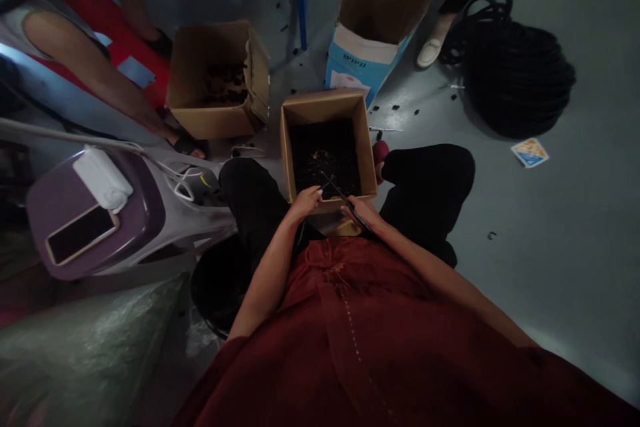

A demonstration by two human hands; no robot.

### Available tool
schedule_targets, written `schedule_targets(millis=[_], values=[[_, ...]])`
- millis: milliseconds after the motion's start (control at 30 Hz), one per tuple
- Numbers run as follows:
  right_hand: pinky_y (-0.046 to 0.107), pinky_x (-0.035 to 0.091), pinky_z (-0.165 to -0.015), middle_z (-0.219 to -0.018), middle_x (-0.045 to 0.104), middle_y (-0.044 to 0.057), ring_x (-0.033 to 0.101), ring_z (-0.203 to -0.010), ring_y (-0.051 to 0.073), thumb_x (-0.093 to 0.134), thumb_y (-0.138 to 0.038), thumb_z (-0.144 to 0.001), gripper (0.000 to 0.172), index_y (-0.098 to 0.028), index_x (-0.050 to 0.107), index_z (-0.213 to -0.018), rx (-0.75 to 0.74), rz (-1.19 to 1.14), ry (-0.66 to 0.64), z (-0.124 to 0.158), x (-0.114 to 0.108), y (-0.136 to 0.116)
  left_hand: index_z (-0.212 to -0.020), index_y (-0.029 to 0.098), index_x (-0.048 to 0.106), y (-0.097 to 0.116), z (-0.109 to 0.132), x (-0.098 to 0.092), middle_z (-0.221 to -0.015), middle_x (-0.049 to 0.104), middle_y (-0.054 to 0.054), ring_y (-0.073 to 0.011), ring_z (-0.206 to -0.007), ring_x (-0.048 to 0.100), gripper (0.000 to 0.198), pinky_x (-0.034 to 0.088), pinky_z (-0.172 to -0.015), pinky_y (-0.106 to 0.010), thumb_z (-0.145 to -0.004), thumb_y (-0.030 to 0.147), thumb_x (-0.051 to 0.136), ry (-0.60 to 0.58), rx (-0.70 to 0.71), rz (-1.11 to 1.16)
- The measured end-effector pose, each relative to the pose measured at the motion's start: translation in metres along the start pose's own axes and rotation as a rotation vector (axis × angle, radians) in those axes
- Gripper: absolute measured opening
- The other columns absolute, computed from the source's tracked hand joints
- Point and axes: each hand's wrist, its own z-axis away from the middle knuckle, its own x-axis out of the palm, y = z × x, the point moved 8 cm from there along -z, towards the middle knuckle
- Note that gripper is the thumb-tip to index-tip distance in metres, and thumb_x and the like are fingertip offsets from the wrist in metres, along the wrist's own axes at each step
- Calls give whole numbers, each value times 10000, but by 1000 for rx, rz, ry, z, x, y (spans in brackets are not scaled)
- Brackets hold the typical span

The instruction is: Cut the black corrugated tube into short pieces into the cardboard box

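Observation:
My right hand [366, 212] is closed around a long, slim dark tool that looks like scissors [338, 191]. Its narrow end points up and left over an open cardboard box [370, 167]. At the near rim of that box, my left hand [306, 202] is closed in a pinch on a small dark piece [323, 187], whose kind I cannot make out. The tool's tip lies close to the left fingers; whether they touch is unclear. Inside the box lies a heap of small black pieces [325, 147]. The box stands between my knees.
Another cardboard box [220, 117] with dark pieces stands ahead left, near a seated person's arm and feet. A tall blue-and-white carton [357, 57] is ahead. Right lies a black coil [520, 77] near a shoe [431, 50]. A purple stool [145, 200] bears a phone [81, 235].

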Motion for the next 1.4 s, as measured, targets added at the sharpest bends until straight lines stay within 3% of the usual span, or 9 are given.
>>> schedule_targets(millis=[300,400,533,700,867,1033,1400], values=[[244,379,-637,-815,675,57,615,-762,199,515,-395,-877,224,-203,577,-975,55,-23,21,-5,3,9,-723,131,558,5,1,-2,-599,497,30,-33,-434,381,183,260,-415,-174,-867,219,488,28,-13,67],[251,399,-652,-871,673,63,616,-800,206,494,-428,-884,270,-200,570,-1007,76,-48,45,-7,1,13,-867,134,586,4,1,-3,-632,511,33,-32,-441,409,164,290,-420,-164,-881,267,491,30,-19,116],[271,428,-678,-897,668,58,613,-797,202,485,-450,-884,328,-192,553,-1073,69,-140,27,-6,1,14,-1091,154,550,2,2,-4,-621,492,53,-28,-412,394,294,257,-392,-151,-872,350,533,10,-69,277],[277,449,-687,-946,661,68,618,-825,201,506,-443,-874,360,-179,536,-1117,27,-204,-50,0,4,7,-979,151,549,5,4,-4,-602,477,53,-20,-391,363,229,220,-369,-145,-865,349,532,-19,-83,360],[246,446,-570,-869,642,51,588,-632,147,486,-464,-886,419,-162,492,-1177,42,-289,-146,2,6,7,-931,135,559,5,5,-4,-613,480,42,-18,-399,372,200,220,-369,-145,-865,319,518,-16,-101,354],[223,447,-531,-885,634,33,566,-596,120,506,-436,-883,410,-191,467,-1210,51,-333,-181,1,8,9,-976,158,543,5,4,-2,-603,471,56,-17,-392,355,269,212,-373,-145,-844,391,564,-27,-88,363],[227,444,-540,-782,569,-4,534,-619,119,501,-446,-868,360,-188,485,-1119,-20,-398,-182,2,2,0,-1118,142,568,8,6,5,-637,483,54,-17,-423,370,383,221,-389,-152,-819,378,603,-94,-55,294]])
